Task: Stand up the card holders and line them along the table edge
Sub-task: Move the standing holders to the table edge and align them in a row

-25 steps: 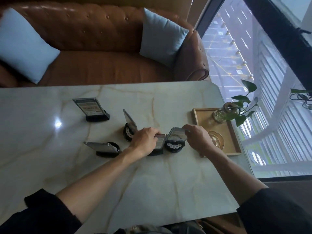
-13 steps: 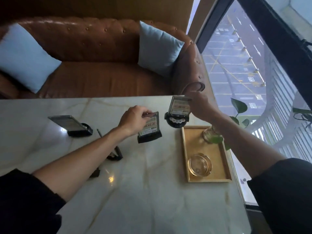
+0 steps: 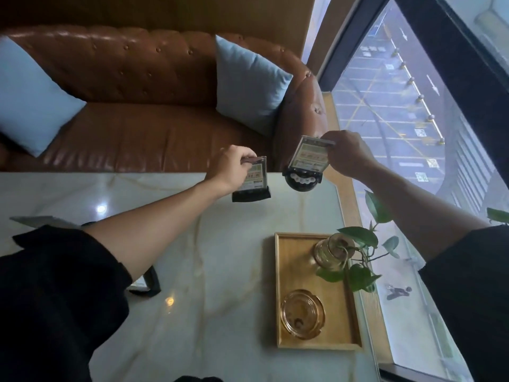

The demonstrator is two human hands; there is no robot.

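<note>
Left hand (image 3: pixel 230 168) pinches top of rectangular-base card holder (image 3: pixel 254 180), upright near the table (image 3: pixel 220 271) far edge. Right hand (image 3: pixel 348 154) pinches round-base holder (image 3: pixel 305 164) aloft, tilted — likely placed beside next; 2 gripped high, keeping bases free.

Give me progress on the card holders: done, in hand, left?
Done: none clearly placed yet. In hand: left hand grips the rectangular-base holder, right hand the round-base holder, both upright at the far table edge. Left: two more holders, partly hidden by the left arm, wait nearer.
</note>
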